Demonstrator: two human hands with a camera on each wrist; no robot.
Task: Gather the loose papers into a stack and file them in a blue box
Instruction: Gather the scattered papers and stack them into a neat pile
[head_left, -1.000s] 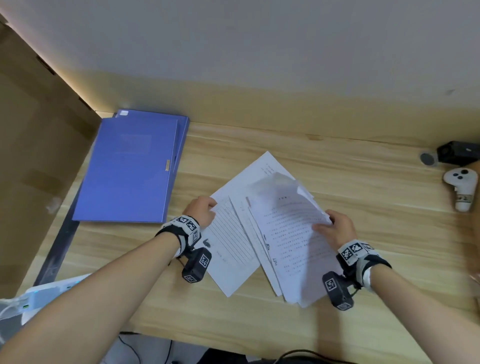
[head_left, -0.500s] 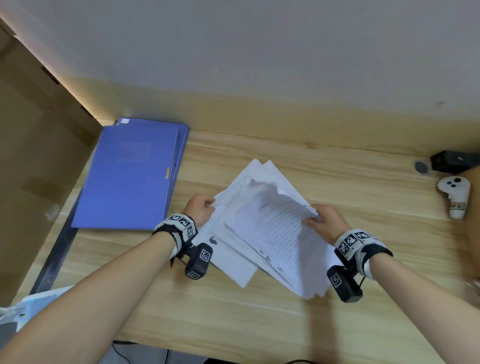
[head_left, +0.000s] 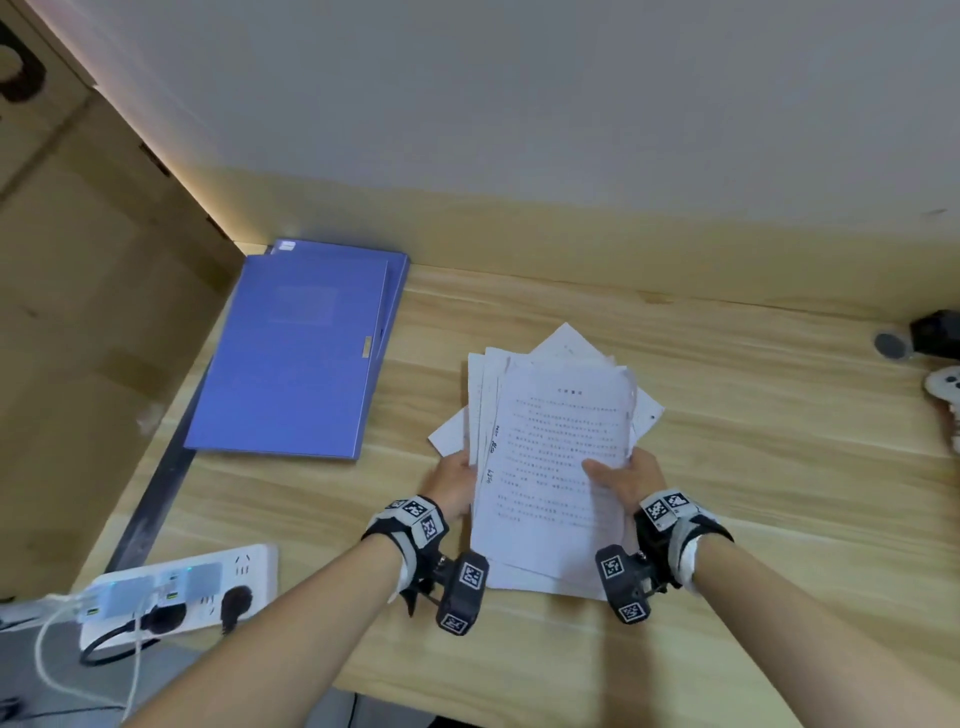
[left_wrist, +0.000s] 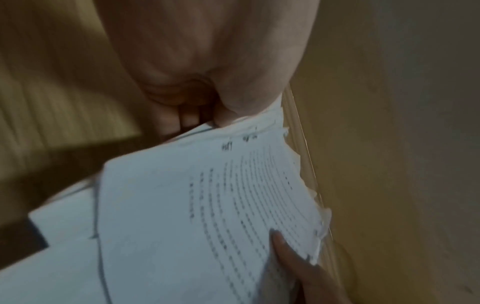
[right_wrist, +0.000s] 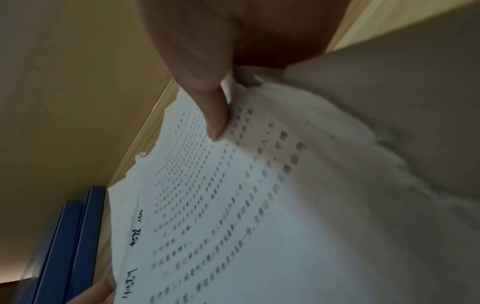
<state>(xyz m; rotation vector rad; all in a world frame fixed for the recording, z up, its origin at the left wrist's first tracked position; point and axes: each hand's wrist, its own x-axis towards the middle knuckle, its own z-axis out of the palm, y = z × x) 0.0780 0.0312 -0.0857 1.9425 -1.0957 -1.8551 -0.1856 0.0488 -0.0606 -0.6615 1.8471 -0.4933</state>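
A pale wooden table (head_left: 727, 467) carried it all. At its far left lay the blue box (head_left: 291, 358) — flat, closed, well apart from the rest. Near the middle sat a sheet of paper (head_left: 448, 435) flat on the wood, mostly covered by other sheets. On the near-left corner rested a white power strip (head_left: 208, 577) with cables plugged in. At the far right edge — a white controller (head_left: 945, 387), a small black device (head_left: 935, 330) just behind it.
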